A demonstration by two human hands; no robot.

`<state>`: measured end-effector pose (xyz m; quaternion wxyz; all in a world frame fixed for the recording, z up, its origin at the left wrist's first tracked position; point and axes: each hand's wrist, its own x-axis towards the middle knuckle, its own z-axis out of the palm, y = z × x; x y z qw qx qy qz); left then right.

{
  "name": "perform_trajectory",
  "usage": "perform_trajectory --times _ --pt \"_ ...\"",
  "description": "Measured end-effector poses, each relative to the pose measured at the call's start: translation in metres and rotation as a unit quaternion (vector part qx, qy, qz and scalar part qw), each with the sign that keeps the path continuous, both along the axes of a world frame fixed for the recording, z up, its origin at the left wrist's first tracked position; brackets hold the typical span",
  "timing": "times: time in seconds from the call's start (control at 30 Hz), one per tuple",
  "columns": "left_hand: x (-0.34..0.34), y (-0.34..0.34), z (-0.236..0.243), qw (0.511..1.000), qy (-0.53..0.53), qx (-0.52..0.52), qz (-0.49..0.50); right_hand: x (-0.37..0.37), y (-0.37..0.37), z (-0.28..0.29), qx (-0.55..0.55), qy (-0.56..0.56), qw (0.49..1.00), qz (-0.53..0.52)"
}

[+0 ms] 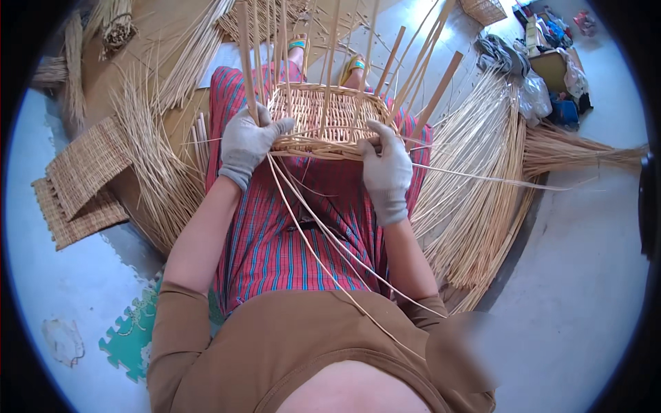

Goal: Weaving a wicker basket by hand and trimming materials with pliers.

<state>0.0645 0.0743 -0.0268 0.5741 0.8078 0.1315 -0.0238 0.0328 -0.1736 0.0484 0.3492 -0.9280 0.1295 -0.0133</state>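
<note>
A partly woven rectangular basket (323, 113) rests on my lap over red plaid cloth, with tall upright stakes (399, 51) rising from its edges. My left hand (251, 141), in a grey-white glove, is closed on its near left corner, thumb over the rim beside a stake. My right hand (384, 160), gloved the same way, grips the near right part of the rim with bent fingers. Long pale weaving strands (306, 241) hang from the near rim down over my lap and chest, and one sticks out to the right past my right hand.
Loose bundles of long strips lie left (158, 179) and right (475, 206) of me. Two woven mats (89, 162) lie at the left near a green foam mat (127, 341). Bags and clutter (540, 96) stand at the back right, near a wicker basket (485, 8).
</note>
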Motion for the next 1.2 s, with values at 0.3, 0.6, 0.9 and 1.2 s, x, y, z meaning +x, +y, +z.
perform_trajectory --times 0.3,0.6,0.9,1.2 --pt "-0.005 0.021 0.018 0.980 0.002 -0.136 -0.143 -0.002 0.033 -0.030 -0.088 -0.070 0.981 0.159" --pt "-0.023 0.005 0.007 0.997 -0.038 0.000 -0.070 -0.039 0.015 -0.022 0.465 0.016 0.885 0.014" --pt "-0.022 -0.007 0.019 0.998 -0.009 0.061 -0.027 0.097 0.026 0.005 -0.071 -0.196 0.972 0.105" --pt "-0.009 -0.004 0.015 0.997 -0.058 0.053 -0.009 -0.010 -0.078 -0.016 0.027 -0.157 0.986 0.052"
